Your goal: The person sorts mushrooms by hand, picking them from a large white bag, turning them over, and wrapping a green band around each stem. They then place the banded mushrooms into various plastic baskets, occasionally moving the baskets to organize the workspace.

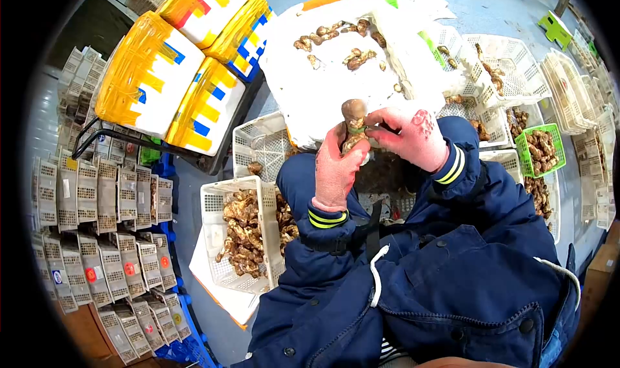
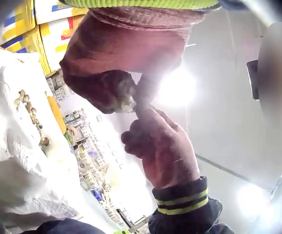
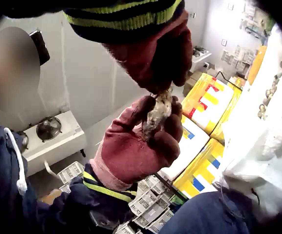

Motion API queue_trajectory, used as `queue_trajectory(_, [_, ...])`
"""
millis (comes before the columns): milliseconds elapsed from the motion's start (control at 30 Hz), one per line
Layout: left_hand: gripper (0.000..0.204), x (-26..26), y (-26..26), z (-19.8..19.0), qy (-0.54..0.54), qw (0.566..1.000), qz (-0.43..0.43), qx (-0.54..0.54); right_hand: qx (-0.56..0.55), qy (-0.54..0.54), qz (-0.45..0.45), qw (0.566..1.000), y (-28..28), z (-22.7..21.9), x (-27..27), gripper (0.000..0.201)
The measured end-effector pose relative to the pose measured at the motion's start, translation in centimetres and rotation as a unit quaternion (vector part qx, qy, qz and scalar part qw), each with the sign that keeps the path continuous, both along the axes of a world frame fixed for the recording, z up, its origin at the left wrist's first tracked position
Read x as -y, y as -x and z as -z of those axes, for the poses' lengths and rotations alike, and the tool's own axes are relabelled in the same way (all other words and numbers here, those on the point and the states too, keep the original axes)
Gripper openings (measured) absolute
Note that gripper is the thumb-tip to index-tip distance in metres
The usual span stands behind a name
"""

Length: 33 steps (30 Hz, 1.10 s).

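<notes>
A brown-capped mushroom with a pale, dirt-speckled stem is held up between both hands, over the near edge of a white-lined box. My left hand, in a pink glove, grips the stem with fingers and thumb curled round it. From the other side my pink-gloved right hand pinches at the mushroom, thumb and fingertips close together. In the left wrist view the left hand hides most of the mushroom. More mushrooms lie scattered on the white lining.
A white crate piled with mushrooms stands by the left knee. On the right are white baskets and a green basket of mushrooms. Taped foam boxes sit on a cart at the left, beside stacked crates.
</notes>
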<state>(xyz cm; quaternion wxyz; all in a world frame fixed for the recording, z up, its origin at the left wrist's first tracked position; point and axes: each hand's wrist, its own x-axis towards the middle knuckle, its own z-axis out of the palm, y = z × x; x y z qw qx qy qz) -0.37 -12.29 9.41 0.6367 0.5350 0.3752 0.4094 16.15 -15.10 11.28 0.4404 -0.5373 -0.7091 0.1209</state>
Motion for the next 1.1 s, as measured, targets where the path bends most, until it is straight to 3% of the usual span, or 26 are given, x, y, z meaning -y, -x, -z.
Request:
queue_trajectory(133, [0.045,0.4,-0.3,-0.4,0.009,1.000,-0.013,0.000,-0.030,0.049,-0.049,0.997,-0.6,-0.3,-0.1,0.019])
queue_trajectory(167, [0.046,0.4,-0.3,-0.5,0.021,1.000,-0.008,-0.013,-0.122,0.086,-0.060,0.987,-0.7,1.3,-0.6,0.016])
queue_trajectory(200, [0.046,0.4,-0.3,-0.4,0.022,1.000,-0.009,-0.013,-0.122,0.087,-0.061,0.987,-0.7,1.1,-0.7,0.016])
queue_trajectory(267, [0.043,0.3,-0.4,-0.4,0.017,0.999,-0.003,-0.041,-0.268,0.265,-0.088,0.922,-0.9,0.4,-0.7,0.015])
queue_trajectory(300, [0.043,0.2,-0.4,-0.4,0.016,0.999,-0.003,-0.040,-0.281,0.284,-0.099,0.911,-1.0,0.4,-0.7,0.013])
queue_trajectory(400, [0.044,0.3,-0.4,-0.6,0.025,0.999,0.011,-0.037,-0.354,0.276,-0.127,0.885,-1.1,0.6,-0.9,0.015])
queue_trajectory(433, [0.044,0.2,-0.2,-0.5,0.030,0.999,0.023,-0.038,-0.403,0.288,-0.161,0.854,-1.3,1.1,-1.0,0.016])
queue_trajectory(533, [0.045,-0.2,0.3,-0.1,0.063,0.996,0.061,-0.004,-0.428,0.294,-0.178,0.836,-1.4,1.6,-1.2,0.020])
queue_trajectory(633, [0.045,-0.7,0.7,0.7,0.126,0.985,0.082,0.081,-0.501,0.223,-0.138,0.825,-1.1,1.3,-0.8,0.027])
queue_trajectory(667, [0.045,-0.8,0.9,1.3,0.127,0.985,0.080,0.081,-0.484,0.185,-0.152,0.842,-1.5,0.8,-0.9,0.025])
queue_trajectory(733, [0.044,-1.2,1.2,1.9,0.186,0.952,0.127,0.207,-0.420,0.184,-0.106,0.882,-1.7,0.3,-0.7,0.023])
queue_trajectory(767, [0.041,-1.3,1.3,2.2,0.177,0.954,0.136,0.199,-0.420,0.183,-0.105,0.882,-1.6,0.0,-0.5,0.023])
queue_trajectory(867, [0.040,-0.9,0.7,1.9,0.169,0.962,0.114,0.179,-0.233,0.191,-0.085,0.950,-1.4,-0.4,0.1,0.024])
queue_trajectory(1000, [0.037,-0.7,0.4,1.9,0.148,0.966,0.124,0.170,-0.159,0.141,-0.067,0.975,-0.3,-0.3,0.4,0.022])
queue_trajectory(1067, [0.039,-0.5,0.2,1.4,0.124,0.974,0.112,0.150,-0.015,0.077,-0.008,0.997,0.0,-0.6,0.4,0.021])
queue_trajectory(1100, [0.041,-0.5,0.1,1.4,0.121,0.974,0.109,0.160,-0.043,0.070,-0.020,0.996,0.3,-0.3,0.4,0.021])
